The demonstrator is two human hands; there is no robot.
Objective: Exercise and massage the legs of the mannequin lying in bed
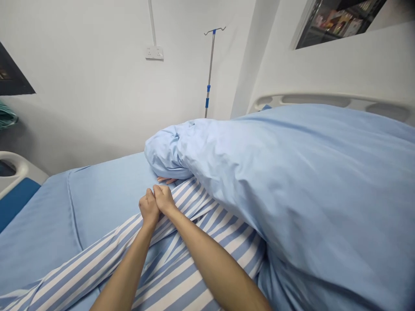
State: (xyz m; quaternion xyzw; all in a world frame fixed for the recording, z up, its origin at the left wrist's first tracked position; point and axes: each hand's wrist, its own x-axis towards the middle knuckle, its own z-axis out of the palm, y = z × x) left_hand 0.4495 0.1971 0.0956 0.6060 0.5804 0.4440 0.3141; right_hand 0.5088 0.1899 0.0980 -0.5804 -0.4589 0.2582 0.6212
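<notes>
My left hand (pixel 149 206) and my right hand (pixel 164 198) are side by side, both closed, with their fingers curled in at the far edge of blue-and-white striped trousers (pixel 191 203). They appear to grip the trouser cloth, though the fingertips are hidden. The trousers are on a person lying on the bed, whose upper body is covered by a light blue quilt (pixel 253 164). Just beyond my hands, part of that person's hand (pixel 167 179) shows under the quilt's edge. One striped leg stretches toward the lower left, and my forearms cross over the other.
Light blue sheeting (pixel 100 190) covers the mattress. Pale bed end boards stand at the left (pixel 22 168) and behind the quilt at the right (pixel 324 100). A metal drip stand (pixel 210 65) rises by the wall, near a socket panel (pixel 154 52).
</notes>
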